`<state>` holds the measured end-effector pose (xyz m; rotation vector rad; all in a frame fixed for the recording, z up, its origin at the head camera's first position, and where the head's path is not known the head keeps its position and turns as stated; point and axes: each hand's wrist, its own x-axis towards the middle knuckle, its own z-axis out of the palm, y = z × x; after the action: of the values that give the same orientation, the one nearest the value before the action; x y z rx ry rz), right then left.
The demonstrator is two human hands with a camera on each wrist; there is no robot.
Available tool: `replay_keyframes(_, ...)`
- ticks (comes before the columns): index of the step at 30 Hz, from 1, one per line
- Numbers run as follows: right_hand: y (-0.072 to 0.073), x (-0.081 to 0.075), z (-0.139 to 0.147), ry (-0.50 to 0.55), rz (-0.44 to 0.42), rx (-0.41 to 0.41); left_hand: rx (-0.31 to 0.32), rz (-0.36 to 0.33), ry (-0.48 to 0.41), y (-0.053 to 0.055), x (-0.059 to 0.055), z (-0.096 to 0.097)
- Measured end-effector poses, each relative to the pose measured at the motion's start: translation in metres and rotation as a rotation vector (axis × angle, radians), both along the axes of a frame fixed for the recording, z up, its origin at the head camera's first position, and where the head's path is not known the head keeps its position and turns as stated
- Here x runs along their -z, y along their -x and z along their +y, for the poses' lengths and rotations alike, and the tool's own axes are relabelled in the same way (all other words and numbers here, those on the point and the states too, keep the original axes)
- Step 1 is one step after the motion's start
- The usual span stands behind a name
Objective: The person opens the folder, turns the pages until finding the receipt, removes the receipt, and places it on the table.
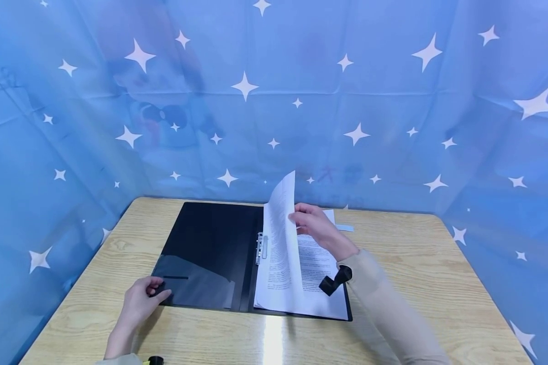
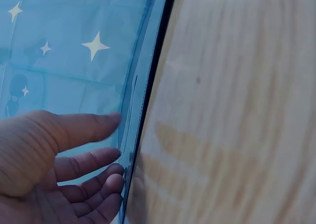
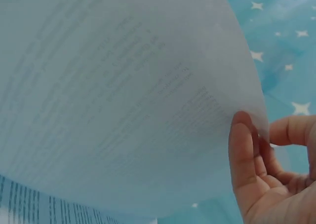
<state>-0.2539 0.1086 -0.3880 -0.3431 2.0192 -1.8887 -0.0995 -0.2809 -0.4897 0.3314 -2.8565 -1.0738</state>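
A black folder (image 1: 210,243) lies spread out on the table, with a metal clip (image 1: 262,248) along its spine. Printed sheets (image 1: 319,274) fill its right side. My right hand (image 1: 317,225) pinches the outer edge of a lifted printed sheet (image 1: 283,253), which stands up and curves toward the left. In the right wrist view, thumb and fingers meet at the border of that sheet (image 3: 148,86). My left hand (image 1: 141,299) is at the folder's lower left corner, fingertips right at its edge. The left wrist view shows its thumb (image 2: 89,128) apart from the loosely bent fingers.
The folder's left side has a clear pocket (image 1: 196,284) with a slanted top. A pale blue tab (image 1: 345,228) sticks out at the upper right of the sheets. Behind the wooden table (image 1: 429,284) hangs a blue curtain (image 1: 301,126) with white stars.
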Motion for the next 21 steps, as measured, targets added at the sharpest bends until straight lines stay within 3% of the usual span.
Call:
replay_keyframes(6, 0.003, -0.002, -0.013, 0.017, -0.030, 0.022, 0.018, 0.009, 0.023, 0.003, -0.006, 0.004)
replay_keyframes(11, 0.003, -0.004, -0.022, 0.017, -0.043, 0.033, 0.043, 0.057, 0.034, 0.004, -0.016, 0.011)
replay_keyframes(21, 0.007, -0.003, -0.042, 0.062, -0.092, 0.040, 0.155, 0.287, -0.012, 0.008, -0.037, 0.040)
